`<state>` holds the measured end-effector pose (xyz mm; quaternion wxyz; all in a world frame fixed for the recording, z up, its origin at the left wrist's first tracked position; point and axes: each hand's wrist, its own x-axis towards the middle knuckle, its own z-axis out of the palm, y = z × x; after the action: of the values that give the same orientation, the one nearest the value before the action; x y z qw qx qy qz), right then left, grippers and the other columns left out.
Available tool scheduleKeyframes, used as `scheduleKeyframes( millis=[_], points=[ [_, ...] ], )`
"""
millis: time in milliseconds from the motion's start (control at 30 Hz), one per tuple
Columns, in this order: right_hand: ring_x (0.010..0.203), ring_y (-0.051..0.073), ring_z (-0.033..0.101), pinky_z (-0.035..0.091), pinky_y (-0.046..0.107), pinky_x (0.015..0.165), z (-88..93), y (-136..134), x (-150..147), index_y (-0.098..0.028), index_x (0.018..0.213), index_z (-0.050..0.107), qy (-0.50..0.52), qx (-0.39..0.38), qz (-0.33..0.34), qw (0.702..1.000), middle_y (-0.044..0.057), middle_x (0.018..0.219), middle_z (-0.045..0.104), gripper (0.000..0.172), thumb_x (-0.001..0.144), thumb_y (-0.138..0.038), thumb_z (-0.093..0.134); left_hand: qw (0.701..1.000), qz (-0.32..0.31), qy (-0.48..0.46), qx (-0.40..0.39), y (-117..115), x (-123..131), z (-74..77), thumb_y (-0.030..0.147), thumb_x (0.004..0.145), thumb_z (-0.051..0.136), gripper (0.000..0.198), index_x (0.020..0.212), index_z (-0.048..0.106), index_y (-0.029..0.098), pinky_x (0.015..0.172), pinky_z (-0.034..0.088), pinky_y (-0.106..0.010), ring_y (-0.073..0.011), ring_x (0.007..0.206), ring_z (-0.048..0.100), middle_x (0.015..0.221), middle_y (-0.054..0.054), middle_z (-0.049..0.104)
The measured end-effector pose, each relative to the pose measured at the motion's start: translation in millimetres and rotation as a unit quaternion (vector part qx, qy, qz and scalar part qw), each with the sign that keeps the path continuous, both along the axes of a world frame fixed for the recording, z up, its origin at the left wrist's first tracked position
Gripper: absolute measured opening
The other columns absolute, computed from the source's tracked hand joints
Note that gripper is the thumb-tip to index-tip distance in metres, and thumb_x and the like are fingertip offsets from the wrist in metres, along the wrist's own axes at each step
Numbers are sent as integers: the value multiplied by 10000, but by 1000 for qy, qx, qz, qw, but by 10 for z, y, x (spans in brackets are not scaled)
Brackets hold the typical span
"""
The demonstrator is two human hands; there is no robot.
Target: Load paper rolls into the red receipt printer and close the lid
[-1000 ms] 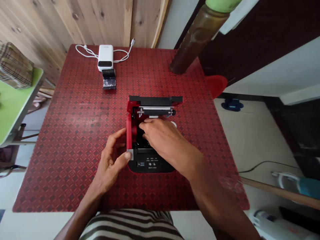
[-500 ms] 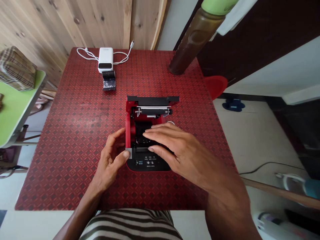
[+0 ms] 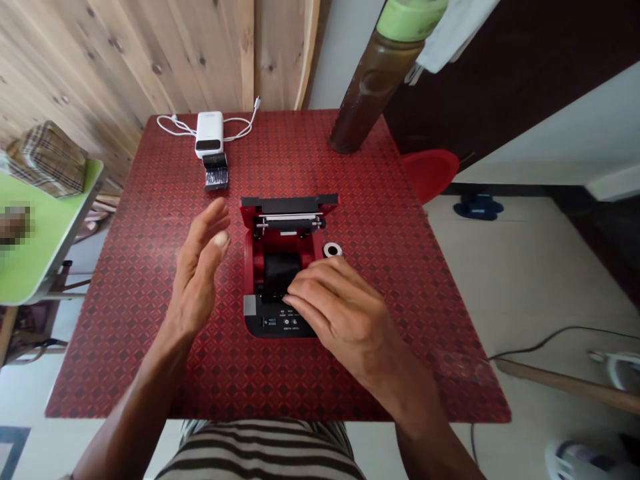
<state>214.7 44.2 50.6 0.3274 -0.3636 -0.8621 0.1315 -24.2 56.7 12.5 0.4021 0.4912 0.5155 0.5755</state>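
A red and black label printer (image 3: pixel 249 267) sits on the table with its lid (image 3: pixel 290 202) raised. Inside its bay lies a roll of black label paper (image 3: pixel 281 270). My right hand (image 3: pixel 345 307) reaches over the printer's right side, thumb and fingertips pinched together at the roll's front edge; the fingers partly cover it. My left hand (image 3: pixel 200 267) is lifted to the left of the printer, fingers apart, touching nothing. Behind my right hand, a small white roll with a dark core (image 3: pixel 332 249) stands beside the printer.
Toward the back lie a white power bank (image 3: pixel 209 130) with a white cable (image 3: pixel 243 136) and a piece of black label strip (image 3: pixel 217 175). A tall brown bottle with a green lid (image 3: pixel 367 87) stands at the back right of the red patterned table (image 3: pixel 150 320).
My left hand has let go of the printer's left edge and moved up and left. My right hand's fingers have closed to a pinch at the roll's front edge. The view has shifted slightly.
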Motion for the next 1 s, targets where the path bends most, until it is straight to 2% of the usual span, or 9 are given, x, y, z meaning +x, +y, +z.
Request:
scheduleKeyframes(
  millis=[100, 167, 300, 400, 467, 533, 600, 767, 1000],
  points=[
    [922, 205, 717, 650, 369, 873, -30, -97, -6, -199, 953, 733, 4, 24, -23, 999, 41, 935, 792, 224, 1084, -28, 671, 999, -36, 13, 14, 210, 70, 144, 647, 1085, 684, 539, 1505, 750, 317, 1269, 490, -536, -362, 1499, 633, 1594, -77, 721],
    [930, 206, 728, 662, 368, 878, -66, -152, -2, -206, 967, 738, 12, 39, -37, 998, 41, 945, 805, 219, 1075, -25, 679, 999, -39, 12, 15, 223, 111, 184, 636, 1101, 666, 479, 1429, 796, 312, 1237, 512, -536, -351, 1406, 685, 1476, -74, 781],
    [1024, 240, 776, 676, 394, 898, -166, -270, 7, -221, 1033, 757, 6, 97, -72, 993, 66, 1040, 856, 196, 1058, -34, 704, 999, -14, 37, 17, 42, 134, 193, 564, 1121, 675, 327, 1155, 881, 312, 1278, 485, -549, -343, 1437, 669, 1394, -58, 806],
    [1094, 258, 802, 674, 395, 918, -221, -350, -4, -221, 1100, 759, -6, 147, -106, 983, 90, 1127, 883, 211, 1032, -23, 734, 998, -9, 57, -5, -135, 148, 145, 476, 1053, 810, 196, 1020, 863, 291, 1290, 495, -549, -353, 1515, 627, 1451, -61, 781],
    [1157, 269, 809, 670, 403, 961, -231, -368, -19, -219, 1113, 758, -11, 154, -127, 980, 116, 1210, 887, 208, 1018, -35, 771, 999, -4, 31, -27, -235, 167, 71, 440, 1005, 874, 199, 1141, 843, 298, 1278, 523, -548, -360, 1541, 617, 1563, -71, 720],
    [1257, 287, 806, 659, 427, 1050, -224, -348, -30, -219, 1075, 752, -9, 131, -131, 983, 137, 1289, 877, 170, 1022, -62, 788, 998, -1, -12, -57, -314, 184, -22, 423, 965, 919, 492, 1420, 752, 343, 1289, 522, -556, -356, 1565, 609, 1615, -84, 686],
    [1293, 285, 812, 645, 453, 1121, -211, -305, -35, -225, 1033, 736, 3, 93, -113, 989, 129, 1304, 878, 141, 1055, -87, 757, 993, -15, -61, -100, -368, 195, -105, 431, 956, 928, 649, 1546, 669, 351, 1315, 504, -565, -354, 1580, 607, 1658, -93, 667],
    [1256, 271, 841, 671, 458, 1101, -203, -254, -25, -233, 1107, 736, 24, 47, -87, 995, 93, 1281, 892, 128, 1096, -113, 694, 980, -56, -117, -154, -418, 198, -169, 457, 1005, 864, 590, 1550, 695, 307, 1363, 458, -577, -364, 1601, 603, 1672, -100, 682],
    [1258, 258, 842, 671, 434, 1121, -225, -281, -47, -216, 1207, 730, 35, 14, -96, 995, 94, 1276, 893, 129, 1108, -141, 695, 983, -55, -93, -145, -401, 180, -170, 430, 1007, 871, 604, 1577, 698, 327, 1279, 565, -543, -356, 1522, 679, 1649, -94, 705]
  ],
)
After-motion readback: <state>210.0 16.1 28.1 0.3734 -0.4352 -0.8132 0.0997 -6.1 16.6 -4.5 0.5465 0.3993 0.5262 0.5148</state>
